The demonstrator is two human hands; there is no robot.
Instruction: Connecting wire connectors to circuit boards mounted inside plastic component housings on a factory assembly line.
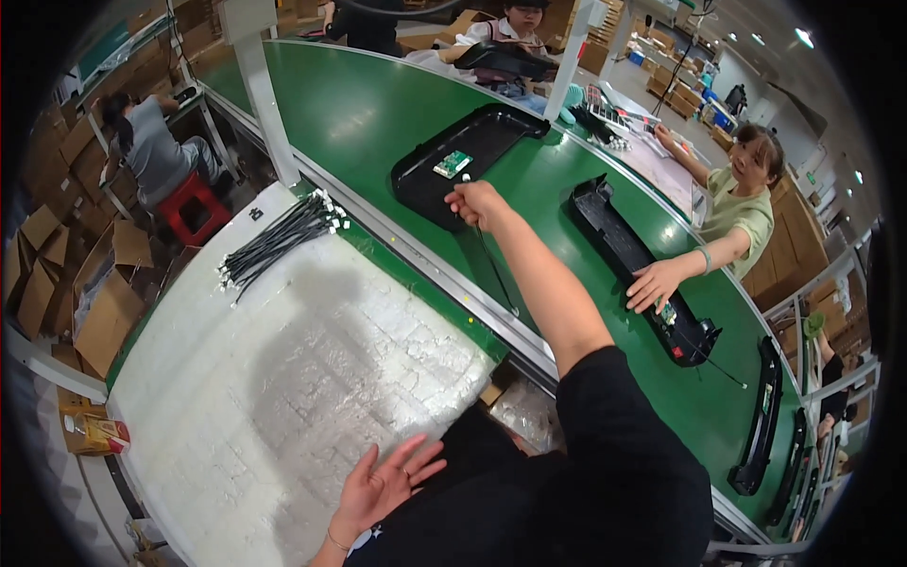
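My right hand (475,203) reaches over the green conveyor belt, its fingers pinched on a thin black cable (492,264) with white end connectors. One connector sticks out above the fingertips; the rest trails down toward the belt's near edge. Just beyond lies a shallow black plastic housing (422,180), and a small green circuit board (453,163) rests in it beside that connector. My left hand (385,480) is held palm up, fingers apart and holding nothing, near the front of the white-covered worktable (217,397). A bundle of similar black cables (282,236) lies at that table's far side.
Across the belt, a co-worker's hand (658,283) touches a second black housing (605,222). More black housings (759,425) lie farther right. A metal rail (444,274) separates table and belt, and a white post (260,104) rises at the far left. Another person (505,38) sits opposite.
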